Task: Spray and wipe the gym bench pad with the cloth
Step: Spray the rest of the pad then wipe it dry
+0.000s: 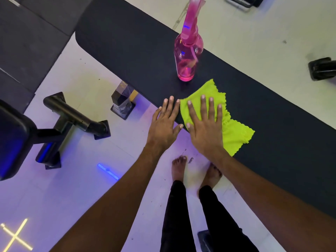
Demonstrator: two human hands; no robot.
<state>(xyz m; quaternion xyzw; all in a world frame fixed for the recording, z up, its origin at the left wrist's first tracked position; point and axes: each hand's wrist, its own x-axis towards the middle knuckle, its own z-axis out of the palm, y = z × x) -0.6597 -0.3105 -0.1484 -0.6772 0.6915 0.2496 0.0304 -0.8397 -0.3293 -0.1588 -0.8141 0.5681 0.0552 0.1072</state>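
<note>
A long black bench pad [131,51] runs diagonally from the upper left to the lower right. A pink spray bottle [188,57] stands upright on it, just beyond the cloth. The lime-green cloth [234,131] lies flat on the pad near its front edge. My right hand [205,124] presses flat on the cloth with fingers spread. My left hand [165,124] rests flat on the pad's front edge just left of the cloth, fingers apart and holding nothing.
Black metal bench legs and a frame [72,117] stand on the pale floor at the left, beside another padded seat [12,142]. A dark object [321,70] sits on the floor at the far right. My bare feet [196,173] stand close to the bench.
</note>
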